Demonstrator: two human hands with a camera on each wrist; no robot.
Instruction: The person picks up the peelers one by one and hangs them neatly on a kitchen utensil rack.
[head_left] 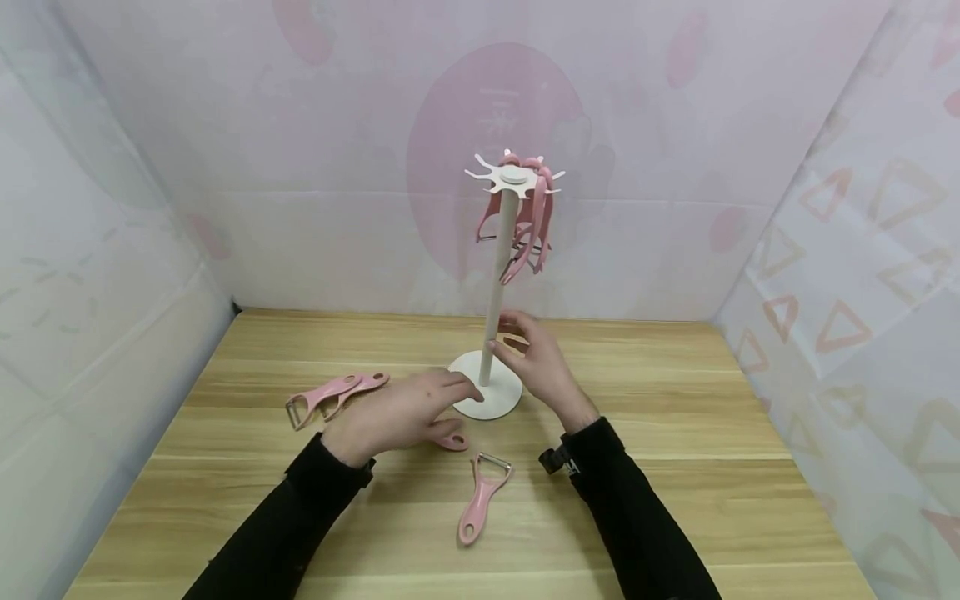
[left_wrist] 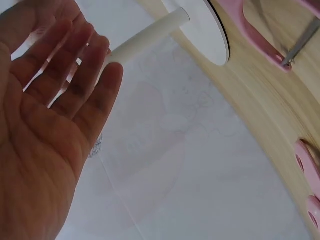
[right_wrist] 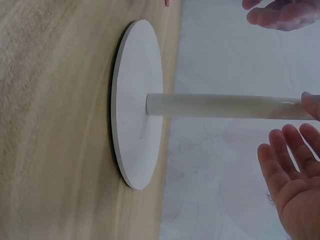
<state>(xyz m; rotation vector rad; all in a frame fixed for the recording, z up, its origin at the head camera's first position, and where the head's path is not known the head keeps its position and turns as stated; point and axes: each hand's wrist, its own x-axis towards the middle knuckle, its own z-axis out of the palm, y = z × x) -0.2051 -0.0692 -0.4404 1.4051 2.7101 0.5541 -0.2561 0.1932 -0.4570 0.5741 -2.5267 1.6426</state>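
A white rotating-style stand with a round base (head_left: 506, 398) and upright pole (head_left: 497, 308) stands on the table. My right hand (head_left: 543, 367) is at the pole's lower part, thumb touching it, the other fingers extended loosely beside it in the right wrist view. Left of the base, my left hand (head_left: 405, 412) hovers palm down with relaxed fingers, holding nothing. It partly hides a pink peeler (head_left: 454, 442) lying under it. Several pink peelers (head_left: 538, 208) hang from the hooks of the stand's top (head_left: 513, 175).
Two pink peelers (head_left: 330, 390) lie overlapping at the left on the wooden table (head_left: 645, 517). Another peeler (head_left: 476, 512) lies in front, its blade end toward the stand. Printed pale cloth walls (head_left: 300, 250) enclose the back and sides.
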